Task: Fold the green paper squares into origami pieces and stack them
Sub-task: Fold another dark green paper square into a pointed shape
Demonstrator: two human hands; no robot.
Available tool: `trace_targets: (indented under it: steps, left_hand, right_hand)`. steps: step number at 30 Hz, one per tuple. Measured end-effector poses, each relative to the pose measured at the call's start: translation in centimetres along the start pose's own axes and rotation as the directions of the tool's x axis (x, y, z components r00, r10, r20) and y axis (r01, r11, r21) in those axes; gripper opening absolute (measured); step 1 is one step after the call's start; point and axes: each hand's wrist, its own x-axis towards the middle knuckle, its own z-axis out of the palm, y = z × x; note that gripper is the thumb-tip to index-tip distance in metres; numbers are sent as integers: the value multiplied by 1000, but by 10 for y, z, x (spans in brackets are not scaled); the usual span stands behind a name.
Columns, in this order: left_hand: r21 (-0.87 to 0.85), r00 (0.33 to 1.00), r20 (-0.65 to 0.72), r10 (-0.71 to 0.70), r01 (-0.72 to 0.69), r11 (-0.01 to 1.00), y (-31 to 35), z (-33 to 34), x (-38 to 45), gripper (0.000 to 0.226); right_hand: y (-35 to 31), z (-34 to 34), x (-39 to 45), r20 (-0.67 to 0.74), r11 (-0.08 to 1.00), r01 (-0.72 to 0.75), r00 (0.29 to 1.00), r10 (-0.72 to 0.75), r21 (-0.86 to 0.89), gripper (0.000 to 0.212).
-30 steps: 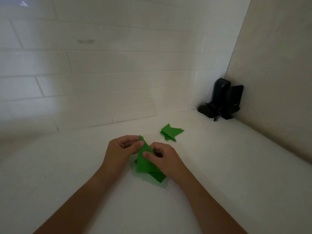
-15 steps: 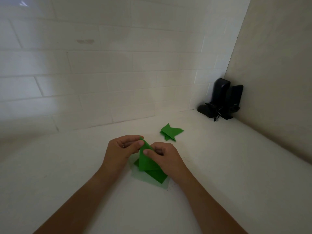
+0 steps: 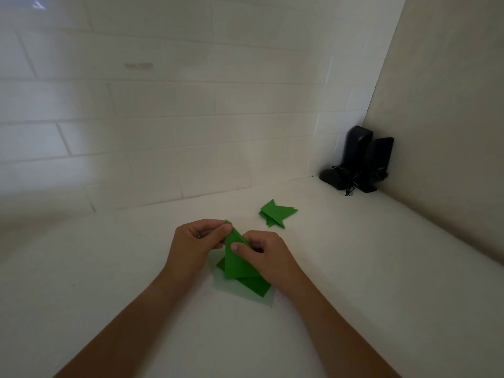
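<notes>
The green paper piece [image 3: 237,261] stands folded into a tall triangle between the two hands, just below the middle of the white counter [image 3: 354,268], its tip pointing to twelve o'clock; the left hand [image 3: 196,242] pinches that tip between thumb and curled fingers, at about ten o'clock of the piece; the right hand [image 3: 266,253] sits at three o'clock of it, thumb pressed on the front face and fingers curled behind, so both hands are clamped on the paper. Under the piece, toward five o'clock, lies a darker green sheet [image 3: 256,286], and beneath that a pale, see-through sheet [image 3: 242,296] flat on the counter. Toward one o'clock, well apart from the hands, rests a small stack of folded green pieces [image 3: 276,213]; farther on in the corner, at two o'clock, stand black speakers [image 3: 365,159] against the tiled wall [image 3: 163,118].
</notes>
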Motion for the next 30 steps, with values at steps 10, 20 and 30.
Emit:
trace_targets:
  steps: [10, 20, 30]
  left_hand:
    - [-29, 1000, 19, -23, 23, 999, -1, 1, 0, 17]
    - [-28, 998, 7, -61, 61, 998, -2, 0, 1, 13]
    - [-32, 999, 29, -42, 43, 999, -2, -2, 0, 16]
  right_hand:
    - [1, 0, 0, 1, 1000, -7, 1000, 7, 2, 20]
    - [-1, 0, 0, 13, 999, -20, 1000, 20, -27, 21]
    - [0, 0, 0, 42, 998, 20, 999, -17, -57, 21]
